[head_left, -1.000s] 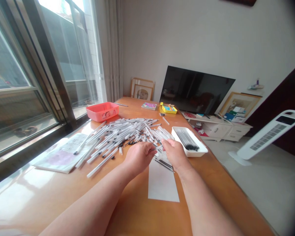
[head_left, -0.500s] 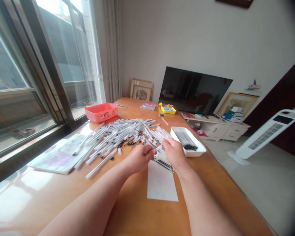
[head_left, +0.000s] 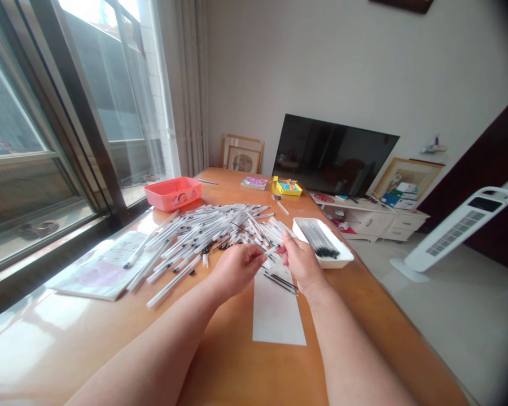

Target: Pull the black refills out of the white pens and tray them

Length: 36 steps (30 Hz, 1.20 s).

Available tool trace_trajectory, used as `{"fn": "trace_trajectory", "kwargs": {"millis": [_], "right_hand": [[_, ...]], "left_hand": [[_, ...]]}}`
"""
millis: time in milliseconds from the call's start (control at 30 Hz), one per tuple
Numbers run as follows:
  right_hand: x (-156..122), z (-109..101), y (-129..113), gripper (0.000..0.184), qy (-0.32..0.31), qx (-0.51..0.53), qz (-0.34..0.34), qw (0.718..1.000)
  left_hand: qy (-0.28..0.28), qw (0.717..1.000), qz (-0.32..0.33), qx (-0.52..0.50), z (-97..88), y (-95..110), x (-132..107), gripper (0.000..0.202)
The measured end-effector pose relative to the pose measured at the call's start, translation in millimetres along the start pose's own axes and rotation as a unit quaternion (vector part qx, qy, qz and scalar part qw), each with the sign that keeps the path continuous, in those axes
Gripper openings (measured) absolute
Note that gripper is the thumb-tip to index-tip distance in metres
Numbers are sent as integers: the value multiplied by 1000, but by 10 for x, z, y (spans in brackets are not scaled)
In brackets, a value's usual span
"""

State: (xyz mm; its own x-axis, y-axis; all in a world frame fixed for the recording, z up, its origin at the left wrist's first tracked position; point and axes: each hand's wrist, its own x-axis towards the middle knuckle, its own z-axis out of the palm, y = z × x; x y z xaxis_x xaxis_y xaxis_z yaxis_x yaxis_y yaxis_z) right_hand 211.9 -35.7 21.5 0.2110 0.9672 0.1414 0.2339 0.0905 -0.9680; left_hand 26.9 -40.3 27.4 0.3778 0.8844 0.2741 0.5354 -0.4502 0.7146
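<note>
My left hand (head_left: pixel 241 266) and my right hand (head_left: pixel 300 259) meet above a white sheet of paper (head_left: pixel 277 321), fingers pinched. A short clear pen part (head_left: pixel 272 250) spans the gap between the fingertips, one end in each hand; it looks like a cap, though the fingers cover much of it. Several thin dark pen refills (head_left: pixel 281 282) lie on the paper just below. Beyond my left hand spreads a big loose heap of clear pen barrels (head_left: pixel 195 237) with black ends. To the right of my right hand stands a white tray (head_left: pixel 342 258) holding pens with black ends (head_left: pixel 322 239).
A red plastic basket (head_left: pixel 173 194) stands at the back left, near the window. A booklet (head_left: pixel 97 270) lies on the left, under some barrels. At the table's far end are a colourful book (head_left: pixel 254 182) and a yellow box (head_left: pixel 288 188). A tower fan (head_left: pixel 457 231) stands right.
My hands have drawn slightly apart, the right tilting up, and more of the clear pen part shows between them. Everything on the table lies as before.
</note>
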Motion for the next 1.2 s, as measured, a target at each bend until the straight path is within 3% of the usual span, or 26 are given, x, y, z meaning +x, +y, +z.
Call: {"fn": "trace_trajectory", "kwargs": {"millis": [233,400,567,767,967,1200], "right_hand": [[-90,21,-60,46,-92,-2,-16,996],[-55,26,-32,39,-31,21,-14,999],[34,-27,25,37,35,55,-5,998],[63,-29,70,34,50,55,-20,997],[60,-32,66,34,58,50,-26,997],[50,-49,43,38,54,51,-44,996]], "left_hand": [[2,1000,-2,-4,20,-46,6,33],[21,1000,-14,-10,-135,-83,25,37],[104,985,-129,43,-478,-247,19,32],[90,943,-266,177,-742,-369,-45,12],[56,917,-311,245,-740,-324,-71,5],[49,911,-279,300,-634,-474,-64,7]]}}
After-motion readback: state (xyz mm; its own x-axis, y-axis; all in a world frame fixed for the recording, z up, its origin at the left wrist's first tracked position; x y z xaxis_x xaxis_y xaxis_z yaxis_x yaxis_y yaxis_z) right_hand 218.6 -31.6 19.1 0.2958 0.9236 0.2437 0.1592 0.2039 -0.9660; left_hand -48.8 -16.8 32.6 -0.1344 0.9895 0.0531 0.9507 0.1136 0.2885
